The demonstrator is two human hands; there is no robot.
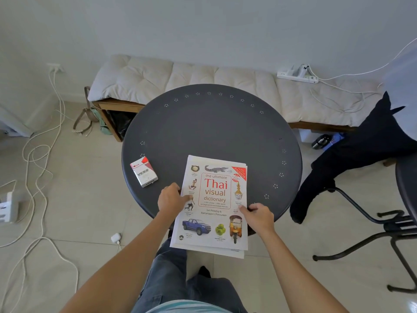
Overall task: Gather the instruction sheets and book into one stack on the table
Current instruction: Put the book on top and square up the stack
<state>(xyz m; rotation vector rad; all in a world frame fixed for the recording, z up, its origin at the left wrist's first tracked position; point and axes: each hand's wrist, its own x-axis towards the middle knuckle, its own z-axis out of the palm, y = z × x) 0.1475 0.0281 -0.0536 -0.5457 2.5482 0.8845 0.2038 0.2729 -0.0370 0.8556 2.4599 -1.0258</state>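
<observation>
A Thai visual dictionary book (214, 199) lies on white instruction sheets (234, 253), whose edges peek out beneath it. The pile overhangs the near rim of a round dark table (214, 127). The left hand (172, 198) pinches the pile's left edge; the right hand (259, 216) grips its right edge — fingers curled closed. The stack looks gathered; sliding it fully onto the table seems next. Sheet count stays hidden. A cigarette pack (144, 171) sits nearby.
</observation>
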